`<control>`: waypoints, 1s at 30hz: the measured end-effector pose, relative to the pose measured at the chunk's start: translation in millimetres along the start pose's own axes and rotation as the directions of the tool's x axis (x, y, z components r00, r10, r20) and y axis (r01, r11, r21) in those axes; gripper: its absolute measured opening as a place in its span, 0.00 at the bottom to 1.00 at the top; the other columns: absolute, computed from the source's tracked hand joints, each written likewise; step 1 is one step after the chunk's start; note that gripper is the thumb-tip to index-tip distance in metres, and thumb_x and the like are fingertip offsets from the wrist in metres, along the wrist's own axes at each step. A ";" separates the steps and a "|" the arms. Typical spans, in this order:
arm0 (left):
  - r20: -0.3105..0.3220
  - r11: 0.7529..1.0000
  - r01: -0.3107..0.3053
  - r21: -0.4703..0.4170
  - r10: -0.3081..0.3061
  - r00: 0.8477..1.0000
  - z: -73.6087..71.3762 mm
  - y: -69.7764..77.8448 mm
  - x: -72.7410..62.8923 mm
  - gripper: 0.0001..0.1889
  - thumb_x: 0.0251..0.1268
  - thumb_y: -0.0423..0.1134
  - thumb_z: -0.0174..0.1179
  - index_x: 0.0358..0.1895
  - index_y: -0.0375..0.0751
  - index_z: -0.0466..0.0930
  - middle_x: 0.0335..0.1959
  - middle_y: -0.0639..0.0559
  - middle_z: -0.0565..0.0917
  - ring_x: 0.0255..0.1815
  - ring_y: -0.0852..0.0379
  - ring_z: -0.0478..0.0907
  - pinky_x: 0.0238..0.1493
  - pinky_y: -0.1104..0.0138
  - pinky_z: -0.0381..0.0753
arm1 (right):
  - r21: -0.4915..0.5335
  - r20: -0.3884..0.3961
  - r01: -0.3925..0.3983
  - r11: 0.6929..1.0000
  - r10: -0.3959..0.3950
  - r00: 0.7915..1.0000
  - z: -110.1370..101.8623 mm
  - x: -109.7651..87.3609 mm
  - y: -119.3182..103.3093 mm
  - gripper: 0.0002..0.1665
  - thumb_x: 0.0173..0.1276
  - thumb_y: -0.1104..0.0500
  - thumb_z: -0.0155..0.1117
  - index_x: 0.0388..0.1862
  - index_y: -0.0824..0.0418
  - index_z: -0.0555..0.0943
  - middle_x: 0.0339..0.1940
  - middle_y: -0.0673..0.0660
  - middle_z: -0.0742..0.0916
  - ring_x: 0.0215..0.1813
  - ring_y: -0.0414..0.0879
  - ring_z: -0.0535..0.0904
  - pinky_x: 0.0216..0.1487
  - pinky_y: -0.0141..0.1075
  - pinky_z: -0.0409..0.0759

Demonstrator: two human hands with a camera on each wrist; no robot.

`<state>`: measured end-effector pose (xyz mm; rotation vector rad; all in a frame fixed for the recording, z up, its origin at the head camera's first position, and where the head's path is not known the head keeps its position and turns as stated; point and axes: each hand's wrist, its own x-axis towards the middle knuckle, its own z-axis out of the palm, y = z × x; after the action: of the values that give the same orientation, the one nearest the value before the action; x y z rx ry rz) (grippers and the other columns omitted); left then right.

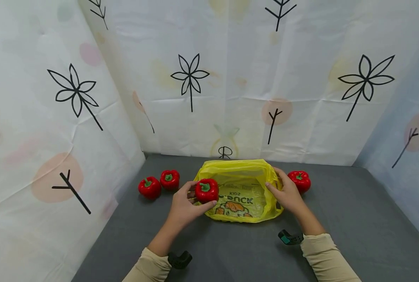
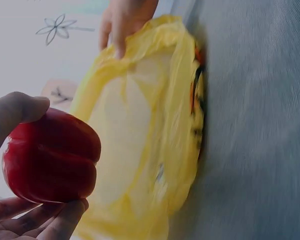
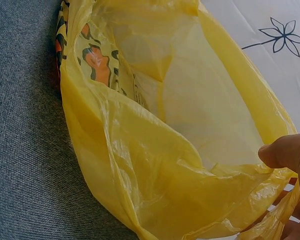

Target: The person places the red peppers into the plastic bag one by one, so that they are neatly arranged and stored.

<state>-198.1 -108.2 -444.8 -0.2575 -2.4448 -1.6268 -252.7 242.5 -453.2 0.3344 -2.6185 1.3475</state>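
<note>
A yellow plastic bag [image 1: 237, 168] with printed lettering lies on the grey table, its mouth spread wide toward me. My left hand [image 1: 184, 206] grips a red bell pepper [image 1: 207, 191] between thumb and fingers, at the left side of the bag's mouth. In the left wrist view the same pepper [image 2: 52, 157] appears close up, with the bag [image 2: 182, 125] behind it. At the bag's right edge my right hand [image 1: 287, 192] pinches the rim, thumb inside the opening. The right wrist view shows that thumb on the thin plastic [image 3: 230, 197]; its other fingers are partly hidden.
Two red bell peppers, one farther left [image 1: 150, 188] and one nearer the bag [image 1: 169, 180], sit on the table [image 1: 237, 250] at left. Another red pepper [image 1: 299, 181] stands right of my right hand. A patterned white cloth [image 1: 230, 129] hangs behind the table.
</note>
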 end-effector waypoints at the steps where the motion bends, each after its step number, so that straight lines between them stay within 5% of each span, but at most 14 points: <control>1: 0.016 1.000 -0.003 -0.004 0.003 1.000 5.9 1.0 1.3 0.37 0.52 0.49 0.84 0.65 0.46 0.79 0.55 0.49 0.87 0.50 0.51 0.90 0.51 0.55 0.92 | 0.000 -0.002 0.001 1.000 -0.001 1.000 0.0 0.0 0.4 0.38 0.80 0.59 0.65 0.82 0.65 0.63 0.74 0.73 0.77 0.67 0.68 0.79 0.63 0.62 0.84; 10: 0.152 0.998 -0.039 -0.051 0.046 0.987 55.4 3.2 15.3 0.38 0.56 0.51 0.82 0.69 0.45 0.77 0.59 0.49 0.86 0.51 0.51 0.87 0.50 0.59 0.91 | 0.005 -0.005 0.006 1.000 -0.006 1.000 0.5 -0.1 2.7 0.38 0.81 0.58 0.65 0.83 0.65 0.63 0.76 0.72 0.75 0.71 0.69 0.77 0.66 0.64 0.81; 22: 0.186 0.999 0.000 -0.053 0.010 0.983 103.2 -0.5 44.2 0.37 0.56 0.51 0.82 0.67 0.43 0.78 0.59 0.48 0.85 0.54 0.51 0.86 0.51 0.59 0.90 | 0.006 -0.013 0.005 1.000 -0.005 1.000 -2.0 3.6 5.1 0.38 0.79 0.61 0.66 0.82 0.65 0.64 0.75 0.72 0.76 0.70 0.69 0.78 0.66 0.64 0.81; 30: 0.195 0.999 0.043 -0.018 -0.039 0.980 120.5 5.5 58.9 0.38 0.58 0.50 0.81 0.69 0.42 0.77 0.60 0.48 0.85 0.57 0.51 0.86 0.55 0.58 0.90 | 0.012 -0.006 0.007 1.000 -0.007 1.000 -4.8 5.1 4.9 0.38 0.80 0.60 0.66 0.82 0.65 0.64 0.75 0.72 0.77 0.69 0.68 0.79 0.65 0.64 0.82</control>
<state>-261.4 7.4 -470.3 -0.3893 -2.5904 -1.7218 -258.7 248.7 -453.0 0.3410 -2.6032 1.3606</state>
